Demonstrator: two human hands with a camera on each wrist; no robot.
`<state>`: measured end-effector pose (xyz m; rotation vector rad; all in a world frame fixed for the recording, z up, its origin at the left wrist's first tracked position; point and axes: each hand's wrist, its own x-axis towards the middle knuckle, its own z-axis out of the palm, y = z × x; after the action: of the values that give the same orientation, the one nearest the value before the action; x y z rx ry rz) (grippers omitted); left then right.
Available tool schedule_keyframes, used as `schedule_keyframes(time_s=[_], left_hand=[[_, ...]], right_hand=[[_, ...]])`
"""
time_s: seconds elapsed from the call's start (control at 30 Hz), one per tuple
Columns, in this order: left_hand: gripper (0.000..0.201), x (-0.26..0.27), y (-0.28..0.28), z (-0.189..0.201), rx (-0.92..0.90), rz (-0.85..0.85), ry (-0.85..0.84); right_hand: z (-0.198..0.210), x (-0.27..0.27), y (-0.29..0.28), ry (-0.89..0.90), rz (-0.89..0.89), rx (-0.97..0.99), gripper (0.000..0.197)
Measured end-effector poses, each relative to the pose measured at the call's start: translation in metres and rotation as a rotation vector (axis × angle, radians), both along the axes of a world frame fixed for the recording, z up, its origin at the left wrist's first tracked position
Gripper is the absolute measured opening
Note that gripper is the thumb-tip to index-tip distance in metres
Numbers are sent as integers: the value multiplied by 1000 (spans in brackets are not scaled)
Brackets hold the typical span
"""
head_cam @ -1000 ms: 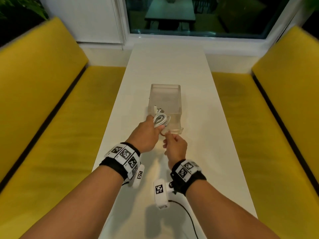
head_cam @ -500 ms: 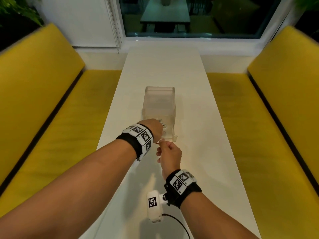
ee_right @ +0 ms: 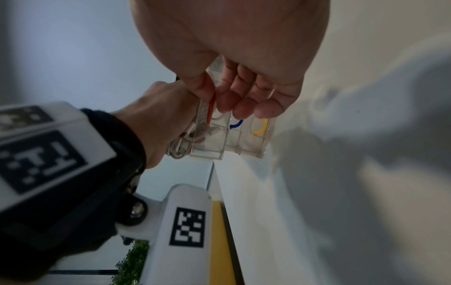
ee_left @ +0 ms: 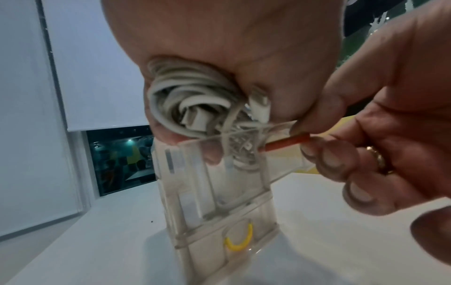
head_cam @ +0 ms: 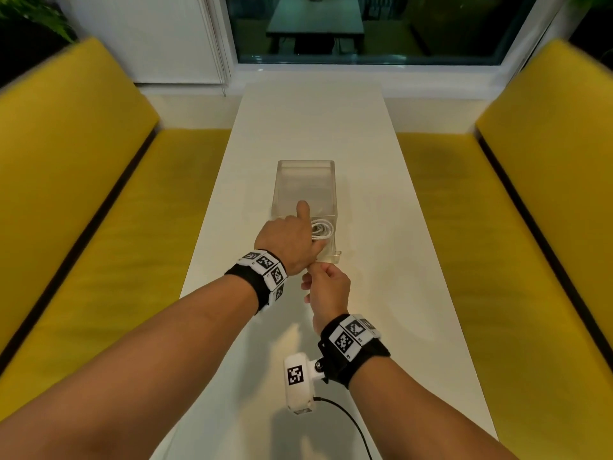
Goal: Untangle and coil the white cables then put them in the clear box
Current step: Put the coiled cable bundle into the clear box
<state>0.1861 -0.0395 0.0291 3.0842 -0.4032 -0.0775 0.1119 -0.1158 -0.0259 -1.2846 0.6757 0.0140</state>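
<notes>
The clear box (head_cam: 303,180) stands in the middle of the white table. My left hand (head_cam: 293,239) grips a coil of white cables (head_cam: 322,230) over the box's near end, with its index finger stretched forward. In the left wrist view the fingers curl round the coil (ee_left: 190,100) right above the box rim (ee_left: 219,202). My right hand (head_cam: 318,277) pinches a red strip (ee_left: 288,142) at the box's near edge between thumb and forefinger. The right wrist view shows that strip (ee_right: 211,108) and the cables (ee_right: 180,148) beside the box wall (ee_right: 246,142).
The box front carries a blue arc (ee_right: 236,124) and a yellow arc (ee_right: 261,129). Yellow benches (head_cam: 99,210) (head_cam: 514,210) flank the long white table (head_cam: 371,234). A window closes the far end. A black lead (head_cam: 348,423) trails from my right wrist camera.
My left hand has pushed the coil further over the box's near end and its index finger now points forward. The right hand has stayed at the near edge.
</notes>
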Motion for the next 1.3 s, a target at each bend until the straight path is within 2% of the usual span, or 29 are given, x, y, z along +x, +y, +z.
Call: schedule_keyframes(time_s=[0.17, 0.33, 0.5, 0.63, 0.83, 0.97, 1.13, 1.3], left_hand=[[59, -2, 8, -8, -56, -74, -71], [62, -2, 8, -13, -57, -48, -87], [46, -5, 5, -14, 59, -49, -136], [43, -6, 8, -21, -89, -79, -168], [39, -5, 14, -22, -214, -128, -232], [23, -8, 16, -26, -239, -168, -317], [45, -11, 21, -26, -207, -239, -250], [50, -6, 37, -22, -180, -361, -124]], right_hand=[[2, 3, 0, 1, -4, 4, 18], [3, 4, -2, -2, -3, 14, 16], [4, 6, -4, -8, -7, 4, 15], [4, 6, -5, -11, -8, 2, 14], [5, 6, -3, -10, -7, 13, 17], [5, 6, -5, -3, -6, 30, 17], [6, 6, -7, -5, -3, 30, 14], [6, 7, -6, -9, 6, 10, 14]])
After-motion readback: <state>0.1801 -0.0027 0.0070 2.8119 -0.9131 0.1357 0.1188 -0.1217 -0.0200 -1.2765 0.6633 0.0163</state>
